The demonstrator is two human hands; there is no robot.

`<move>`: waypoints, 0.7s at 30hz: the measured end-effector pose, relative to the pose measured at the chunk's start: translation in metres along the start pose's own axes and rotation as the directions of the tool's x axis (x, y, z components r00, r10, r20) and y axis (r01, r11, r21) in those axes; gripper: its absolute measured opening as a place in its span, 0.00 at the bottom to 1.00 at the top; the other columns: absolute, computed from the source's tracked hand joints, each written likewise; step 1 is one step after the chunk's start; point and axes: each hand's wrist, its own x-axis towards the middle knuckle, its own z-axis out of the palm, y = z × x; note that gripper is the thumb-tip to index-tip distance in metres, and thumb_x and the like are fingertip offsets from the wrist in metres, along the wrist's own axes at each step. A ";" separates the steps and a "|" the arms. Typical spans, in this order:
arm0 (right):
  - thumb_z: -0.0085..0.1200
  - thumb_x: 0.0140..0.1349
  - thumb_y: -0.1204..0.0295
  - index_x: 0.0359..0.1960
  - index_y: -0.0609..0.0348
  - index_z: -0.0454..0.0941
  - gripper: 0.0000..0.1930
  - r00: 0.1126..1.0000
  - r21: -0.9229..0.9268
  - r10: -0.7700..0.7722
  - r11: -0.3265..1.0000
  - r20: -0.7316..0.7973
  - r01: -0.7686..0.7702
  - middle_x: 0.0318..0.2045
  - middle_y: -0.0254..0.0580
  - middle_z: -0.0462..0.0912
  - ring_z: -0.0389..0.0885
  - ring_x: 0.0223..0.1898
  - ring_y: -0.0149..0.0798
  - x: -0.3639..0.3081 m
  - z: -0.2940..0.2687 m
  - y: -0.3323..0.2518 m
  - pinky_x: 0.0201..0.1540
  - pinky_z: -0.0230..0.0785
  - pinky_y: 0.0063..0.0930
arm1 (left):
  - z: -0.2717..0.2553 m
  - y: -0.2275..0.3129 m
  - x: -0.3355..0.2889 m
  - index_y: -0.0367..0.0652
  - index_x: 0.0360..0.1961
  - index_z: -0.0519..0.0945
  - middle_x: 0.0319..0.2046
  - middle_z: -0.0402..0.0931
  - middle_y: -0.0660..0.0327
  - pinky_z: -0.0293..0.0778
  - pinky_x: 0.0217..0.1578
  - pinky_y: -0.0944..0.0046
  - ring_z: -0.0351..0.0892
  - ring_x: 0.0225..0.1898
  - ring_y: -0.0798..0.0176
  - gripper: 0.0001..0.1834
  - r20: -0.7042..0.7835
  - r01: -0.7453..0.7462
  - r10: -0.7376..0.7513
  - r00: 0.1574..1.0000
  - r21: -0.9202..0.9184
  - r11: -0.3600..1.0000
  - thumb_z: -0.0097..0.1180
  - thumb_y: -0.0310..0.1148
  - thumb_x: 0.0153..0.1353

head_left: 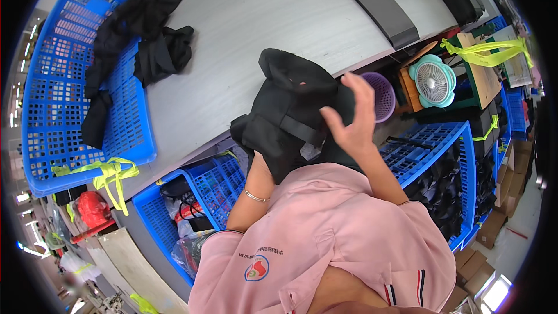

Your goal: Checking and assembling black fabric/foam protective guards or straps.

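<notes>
A black sewn fabric piece [270, 113], shaped like a small bag with a strap across it, is bunched at the table's near edge in front of me. My left hand [261, 166] goes into or behind this cloth from below; only the wrist and a bit of the hand show. A small spot of skin peeks out near the top of the cloth, perhaps a fingertip. The left fingers are otherwise hidden. Just right of the piece, my right hand [356, 121] is raised with thumb and fingers apart, open and holding nothing.
On the grey table [244, 17], a blue basket [87, 81] at left has black fabric pieces [163, 52] draped over its edge. Flat dark panels [381, 11] lie far right. Below are a purple bin [383, 97], a teal fan [433, 80] and blue crates [433, 145].
</notes>
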 end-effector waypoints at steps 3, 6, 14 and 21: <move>0.68 0.48 0.76 0.60 0.60 0.69 0.35 0.984 -0.161 -0.174 0.973 -0.040 0.165 0.54 0.49 0.75 0.75 0.54 0.51 -0.005 0.018 0.002 0.59 0.66 0.46 | 0.012 -0.010 -0.018 0.41 0.64 0.68 0.63 0.68 0.55 0.62 0.64 0.56 0.67 0.63 0.53 0.26 -0.019 0.172 -0.205 0.979 -0.474 0.863 0.50 0.39 0.67; 0.65 0.46 0.79 0.56 0.60 0.72 0.30 0.975 -0.227 -0.210 0.956 -0.077 0.188 0.48 0.46 0.78 0.78 0.48 0.49 0.001 0.023 0.021 0.54 0.70 0.43 | 0.018 -0.016 -0.038 0.42 0.67 0.65 0.65 0.65 0.55 0.58 0.67 0.58 0.63 0.66 0.55 0.26 0.061 0.125 -0.122 0.991 -0.050 0.991 0.46 0.39 0.70; 0.60 0.51 0.83 0.40 0.61 0.79 0.14 0.967 -0.027 -0.093 0.994 0.237 0.102 0.38 0.40 0.81 0.81 0.36 0.44 -0.015 0.015 0.025 0.40 0.74 0.34 | 0.031 -0.065 -0.058 0.41 0.71 0.60 0.70 0.58 0.54 0.50 0.71 0.61 0.56 0.71 0.53 0.31 0.173 0.153 -0.150 0.973 -0.003 0.988 0.47 0.36 0.68; 0.64 0.53 0.78 0.39 0.62 0.79 0.12 0.977 -0.080 -0.145 0.984 0.160 0.159 0.38 0.42 0.81 0.81 0.36 0.46 -0.010 0.022 0.027 0.41 0.74 0.34 | 0.018 -0.047 -0.041 0.41 0.71 0.60 0.69 0.59 0.53 0.50 0.71 0.61 0.56 0.71 0.53 0.31 0.224 0.237 -0.182 0.957 -0.250 0.939 0.48 0.35 0.67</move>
